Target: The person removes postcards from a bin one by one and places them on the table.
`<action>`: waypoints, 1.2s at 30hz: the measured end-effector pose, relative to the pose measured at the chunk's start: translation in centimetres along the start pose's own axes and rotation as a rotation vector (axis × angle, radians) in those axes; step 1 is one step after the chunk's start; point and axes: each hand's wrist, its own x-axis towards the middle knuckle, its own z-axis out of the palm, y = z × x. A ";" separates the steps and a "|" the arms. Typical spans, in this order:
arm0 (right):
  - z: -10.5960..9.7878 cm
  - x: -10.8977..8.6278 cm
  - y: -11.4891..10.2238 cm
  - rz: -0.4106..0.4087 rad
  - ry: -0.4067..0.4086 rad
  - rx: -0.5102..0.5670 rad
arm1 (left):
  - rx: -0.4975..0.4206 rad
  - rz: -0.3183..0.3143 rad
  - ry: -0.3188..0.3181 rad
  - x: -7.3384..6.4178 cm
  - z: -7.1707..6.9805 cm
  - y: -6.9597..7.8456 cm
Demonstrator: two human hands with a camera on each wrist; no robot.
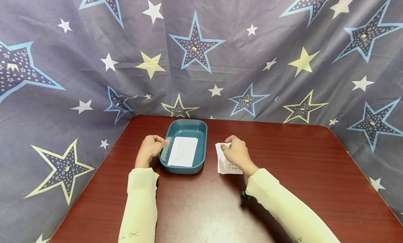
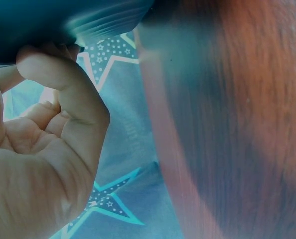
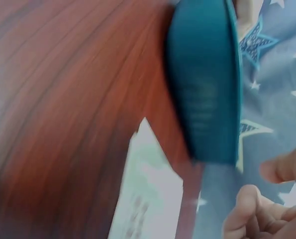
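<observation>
A teal plastic tray (image 1: 203, 145) stands on the table, with a white printed card (image 1: 183, 152) lying in it. My left hand (image 1: 151, 148) pinches the tray's left rim between thumb and fingers; in the left wrist view the fingertips meet the underside of the tray (image 2: 103, 22). To the right of the tray lies a small stack of white printed cards (image 1: 223, 162), its upper right part hidden by my right hand (image 1: 237, 152). That hand hovers over the stack, and in the right wrist view its thumb and fingers are apart with nothing between them.
The reddish-brown wooden table (image 1: 283, 159) extends to both sides and toward me. Behind and beside it hangs a grey-blue curtain (image 1: 220, 82) with stars. A dark wrist strap (image 1: 245, 197) shows beneath my right sleeve.
</observation>
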 end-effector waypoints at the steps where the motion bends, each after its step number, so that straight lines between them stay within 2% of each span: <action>1: 0.2 -0.1 -0.6 -0.004 0.006 0.017 | 0.002 0.001 0.003 0.0 0.0 0.0; 7: 1.8 -0.1 -4.0 -0.077 -0.007 0.130 | 0.022 -0.004 0.004 0.0 0.1 -0.2; 12: 3.1 0.1 -6.3 -0.096 -0.045 0.153 | 0.022 -0.001 -0.005 0.0 0.2 -0.3; 22: 6.0 0.9 -8.1 -0.073 -0.136 0.140 | 0.018 -0.003 -0.010 -0.1 0.0 -0.1; 29: 8.4 1.8 -8.5 -0.082 -0.167 0.002 | 0.023 0.021 -0.010 0.0 -0.1 0.1; 36: 10.7 1.6 -9.4 -0.027 -0.236 -0.197 | 0.016 0.024 -0.012 -0.1 -0.1 0.4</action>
